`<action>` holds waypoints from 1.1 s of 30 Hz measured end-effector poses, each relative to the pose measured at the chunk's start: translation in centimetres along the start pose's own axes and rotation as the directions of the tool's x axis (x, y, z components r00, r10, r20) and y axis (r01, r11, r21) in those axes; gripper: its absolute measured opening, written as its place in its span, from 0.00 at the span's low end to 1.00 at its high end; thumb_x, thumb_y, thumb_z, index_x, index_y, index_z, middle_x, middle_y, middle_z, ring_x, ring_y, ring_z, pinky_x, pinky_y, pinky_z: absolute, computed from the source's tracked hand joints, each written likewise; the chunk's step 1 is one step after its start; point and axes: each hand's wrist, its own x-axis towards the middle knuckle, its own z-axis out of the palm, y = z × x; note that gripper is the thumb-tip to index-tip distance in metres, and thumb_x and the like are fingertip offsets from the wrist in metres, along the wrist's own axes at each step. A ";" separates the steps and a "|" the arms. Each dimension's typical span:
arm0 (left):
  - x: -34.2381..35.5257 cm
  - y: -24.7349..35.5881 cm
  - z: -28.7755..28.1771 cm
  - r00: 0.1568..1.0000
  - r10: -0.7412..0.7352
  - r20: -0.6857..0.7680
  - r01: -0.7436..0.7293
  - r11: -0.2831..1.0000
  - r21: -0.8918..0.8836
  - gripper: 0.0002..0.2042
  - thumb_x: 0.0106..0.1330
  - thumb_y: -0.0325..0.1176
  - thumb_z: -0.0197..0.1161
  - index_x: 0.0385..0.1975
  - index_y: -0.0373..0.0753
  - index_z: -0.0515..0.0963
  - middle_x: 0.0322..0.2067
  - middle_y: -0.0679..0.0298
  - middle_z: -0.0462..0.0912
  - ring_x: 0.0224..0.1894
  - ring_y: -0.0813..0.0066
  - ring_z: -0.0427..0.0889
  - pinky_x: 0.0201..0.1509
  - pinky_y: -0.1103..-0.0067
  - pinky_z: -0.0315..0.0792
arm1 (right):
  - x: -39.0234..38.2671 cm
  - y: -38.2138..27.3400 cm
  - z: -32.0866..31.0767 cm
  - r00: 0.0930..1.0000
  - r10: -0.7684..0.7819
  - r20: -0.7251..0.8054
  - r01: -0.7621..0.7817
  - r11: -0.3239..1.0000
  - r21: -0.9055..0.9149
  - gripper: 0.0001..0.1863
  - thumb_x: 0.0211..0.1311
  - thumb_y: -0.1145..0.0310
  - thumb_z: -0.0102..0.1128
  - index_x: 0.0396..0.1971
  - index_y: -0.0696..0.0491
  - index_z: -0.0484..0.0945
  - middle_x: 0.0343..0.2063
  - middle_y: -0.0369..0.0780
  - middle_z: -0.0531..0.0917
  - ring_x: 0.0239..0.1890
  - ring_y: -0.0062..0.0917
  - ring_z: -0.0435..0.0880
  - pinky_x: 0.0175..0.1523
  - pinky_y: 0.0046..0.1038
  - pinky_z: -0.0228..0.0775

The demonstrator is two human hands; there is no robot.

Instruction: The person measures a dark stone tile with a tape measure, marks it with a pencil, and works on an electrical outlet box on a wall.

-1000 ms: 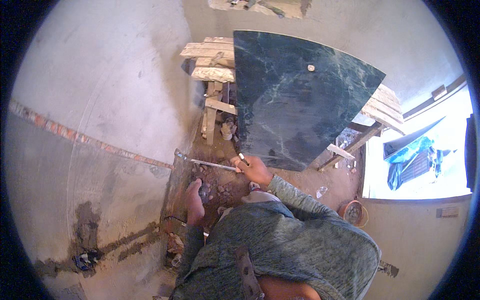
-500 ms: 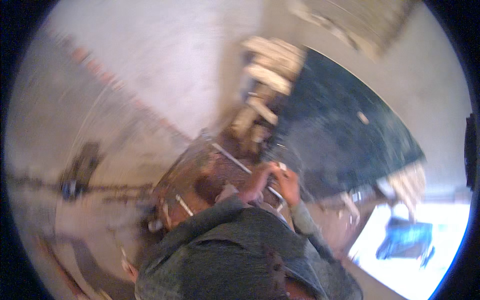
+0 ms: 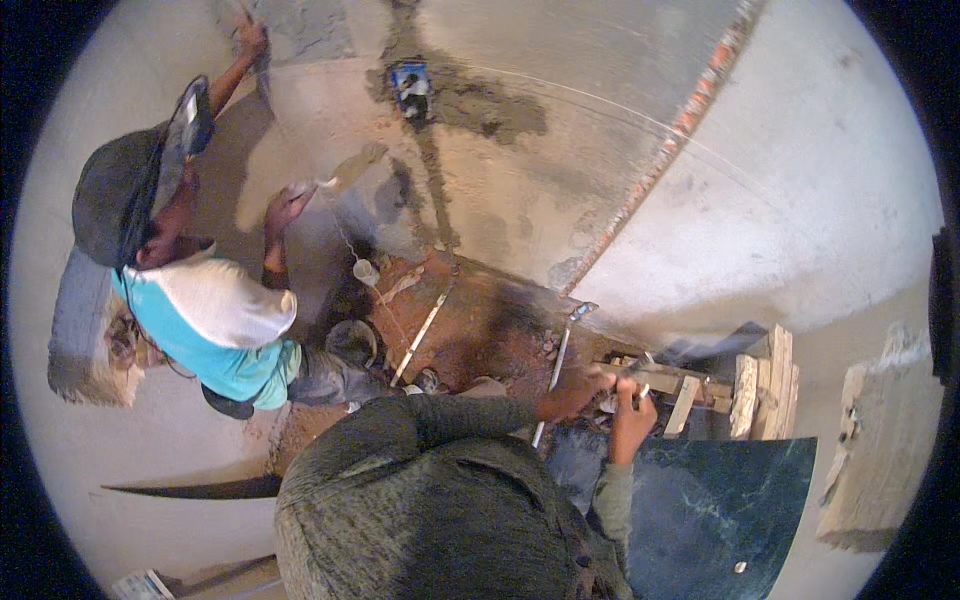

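Observation:
My left hand (image 3: 583, 392) meets my right hand (image 3: 634, 405) just above the dark green marbled slab (image 3: 722, 500). The fingers of my right hand are closed on a small white-tipped marker-like stick (image 3: 644, 392). My left fingertips are pinched beside it, on something I cannot make out. Below them a metal rod (image 3: 557, 365) runs along the dirt floor toward the wall. Wooden planks (image 3: 772, 385) on a rough timber support are stacked to the right of my hands, behind the slab.
A co-worker (image 3: 200, 320) in a dark cap works at the left wall, arms raised, holding something thin and pale. A pale pipe (image 3: 425, 330), a white cup (image 3: 365, 270) and a bucket (image 3: 350, 345) are on the floor. A blue box (image 3: 410, 90) is set into the far wall.
My view has swung left, bringing the co-worker into sight and losing the bright window. My left hand has moved over to join my right hand, which still grips the stick.

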 end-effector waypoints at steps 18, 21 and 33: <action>2.7 7.4 -31.5 0.679 0.007 -0.734 -0.416 0.828 -0.377 0.15 0.70 0.43 0.60 0.30 0.36 0.78 0.22 0.69 0.77 0.24 0.81 0.76 0.21 0.77 0.72 | 13.7 -26.0 30.2 0.736 -0.558 0.383 0.534 0.826 0.178 0.13 0.62 0.62 0.67 0.30 0.58 0.83 0.19 0.37 0.79 0.23 0.19 0.73 0.30 0.26 0.65; 3.6 10.0 -35.0 0.591 0.040 -0.806 -0.451 0.844 -0.289 0.16 0.70 0.44 0.62 0.29 0.36 0.78 0.20 0.70 0.75 0.21 0.82 0.74 0.22 0.79 0.72 | 16.0 -27.8 34.6 0.711 -0.626 0.320 0.604 0.777 0.176 0.13 0.61 0.60 0.67 0.32 0.57 0.84 0.23 0.41 0.84 0.25 0.22 0.78 0.32 0.28 0.69; 7.4 9.6 -45.0 0.528 -0.030 -0.849 -0.542 0.757 -0.364 0.18 0.64 0.48 0.68 0.28 0.38 0.77 0.22 0.71 0.75 0.21 0.84 0.72 0.23 0.80 0.72 | 19.8 -33.9 45.8 0.668 -0.727 0.159 0.699 0.686 0.202 0.09 0.62 0.65 0.66 0.31 0.56 0.85 0.28 0.46 0.86 0.31 0.35 0.86 0.40 0.33 0.75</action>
